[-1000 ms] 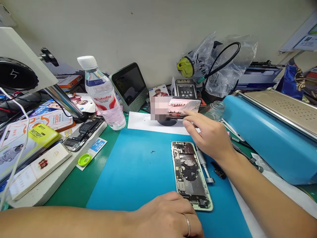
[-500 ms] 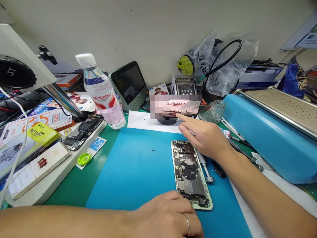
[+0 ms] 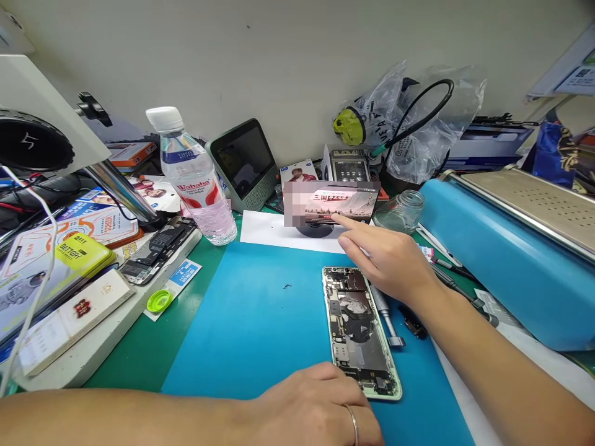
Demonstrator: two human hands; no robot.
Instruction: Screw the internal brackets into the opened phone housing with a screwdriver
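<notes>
On the blue mat (image 3: 232,322) lies an opened phone (image 3: 367,356) with a pale green frame, its board and battery plate bare. My left hand (image 3: 316,402), with a ring on one finger, rests closed over the phone's lower left edge; its fingertips are hidden, and I cannot make out whether anything is in them. My right hand (image 3: 390,254) is above the phone's top end, index finger stretched out and thumb apart, holding nothing. That fingertip is at the lit screen of a second phone (image 3: 346,203) on a round black stand (image 3: 315,230), seemingly touching it.
A grey-handled tool (image 3: 385,316) lies right of the opened phone. A water bottle (image 3: 198,186), a smart display (image 3: 244,162) and a glass jar (image 3: 402,210) stand behind. A blue machine (image 3: 506,254) is at right; boxes, a phone part (image 3: 160,248) and a green cap (image 3: 158,301) at left.
The view has shifted slightly, so everything sits a little lower in the picture. Both hands hold nearly the same positions, the right fingertip still at the lit screen.
</notes>
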